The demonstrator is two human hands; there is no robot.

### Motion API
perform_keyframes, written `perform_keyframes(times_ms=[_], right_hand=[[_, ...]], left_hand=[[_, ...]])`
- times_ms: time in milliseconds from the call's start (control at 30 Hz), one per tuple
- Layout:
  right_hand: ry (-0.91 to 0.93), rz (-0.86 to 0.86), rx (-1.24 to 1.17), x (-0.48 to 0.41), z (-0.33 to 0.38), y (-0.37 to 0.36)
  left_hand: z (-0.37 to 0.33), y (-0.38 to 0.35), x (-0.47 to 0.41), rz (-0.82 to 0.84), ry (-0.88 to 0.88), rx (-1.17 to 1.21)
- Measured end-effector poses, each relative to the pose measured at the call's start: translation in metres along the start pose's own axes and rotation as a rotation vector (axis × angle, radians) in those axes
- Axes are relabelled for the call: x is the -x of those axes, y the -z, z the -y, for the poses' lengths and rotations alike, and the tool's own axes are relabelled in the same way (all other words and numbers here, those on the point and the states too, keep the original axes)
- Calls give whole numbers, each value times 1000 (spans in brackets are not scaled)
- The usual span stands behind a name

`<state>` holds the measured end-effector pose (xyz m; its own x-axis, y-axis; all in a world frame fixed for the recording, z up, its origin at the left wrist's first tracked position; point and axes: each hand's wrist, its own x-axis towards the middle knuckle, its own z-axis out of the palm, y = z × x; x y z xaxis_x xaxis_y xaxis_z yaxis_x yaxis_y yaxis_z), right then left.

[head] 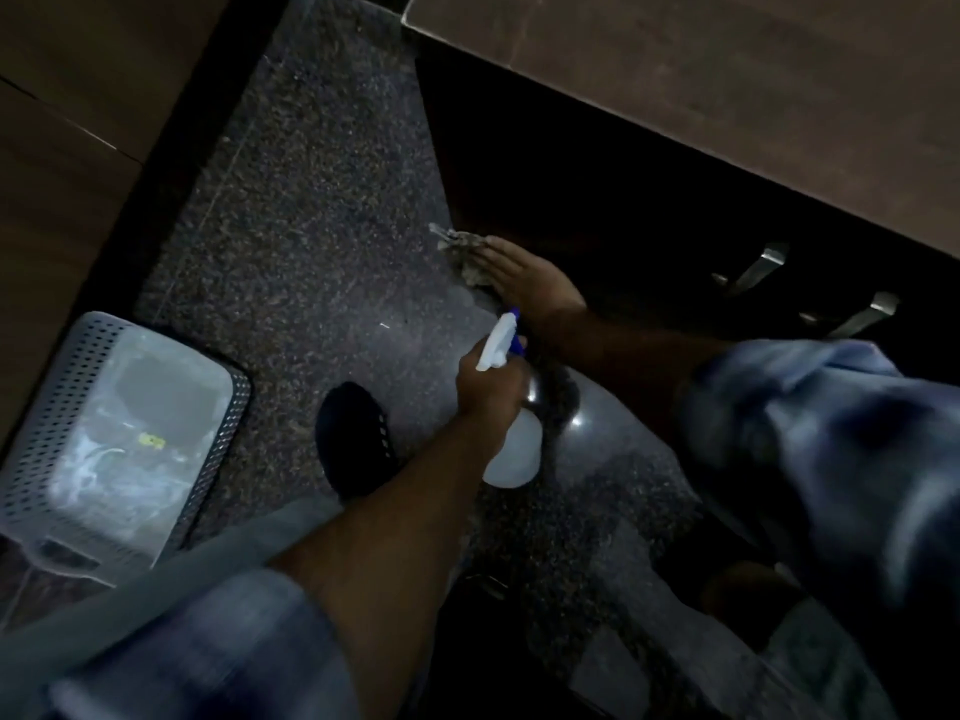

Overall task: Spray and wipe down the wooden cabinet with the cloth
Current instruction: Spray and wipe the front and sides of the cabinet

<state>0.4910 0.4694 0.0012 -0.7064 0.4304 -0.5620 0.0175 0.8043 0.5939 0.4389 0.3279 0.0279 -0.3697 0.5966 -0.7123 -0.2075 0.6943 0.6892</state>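
My right hand (524, 275) presses a crumpled grey cloth (460, 246) flat against the low corner of the dark wooden cabinet (597, 200), its fingers straight. My left hand (491, 384) grips the neck of a white spray bottle (511, 454). The bottle's white and blue nozzle (501, 340) points up towards the cloth. The cabinet's brown top (727, 70) runs across the upper right. Two metal handles (758, 267) stick out of its shadowed front.
A grey perforated plastic bin (119, 439) lined with a clear bag stands at the left. My dark shoe (353, 439) rests on the speckled stone floor (311, 200). Brown wooden panels (67, 148) fill the upper left. My blue-clad knee (831, 459) is at the right.
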Motion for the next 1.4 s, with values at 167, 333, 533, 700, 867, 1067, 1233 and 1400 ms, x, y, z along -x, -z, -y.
perform_keyframes(times_ms=[167, 333, 533, 700, 867, 1067, 1233, 1400], right_hand=[[32, 45, -42, 34, 11, -33], [5, -35, -8, -17, 2, 7], [23, 153, -52, 113, 27, -77], [43, 191, 14, 200, 20, -116], [50, 130, -148, 131, 20, -85], [126, 280, -21, 186, 34, -127], [93, 172, 85, 209, 29, -135], [66, 250, -61, 261, 29, -160]], left_hand=[[-12, 12, -12, -56, -13, 73], [-9, 15, -10, -111, -46, 44], [-1, 4, 9, 75, -41, -39], [-2, -30, 41, 170, -61, -165], [-5, -57, 54, 154, -22, -139], [-8, -65, 45, 208, -26, -174], [-7, -73, 54, 298, -96, -280], [-14, -75, 79, 370, -136, -257]])
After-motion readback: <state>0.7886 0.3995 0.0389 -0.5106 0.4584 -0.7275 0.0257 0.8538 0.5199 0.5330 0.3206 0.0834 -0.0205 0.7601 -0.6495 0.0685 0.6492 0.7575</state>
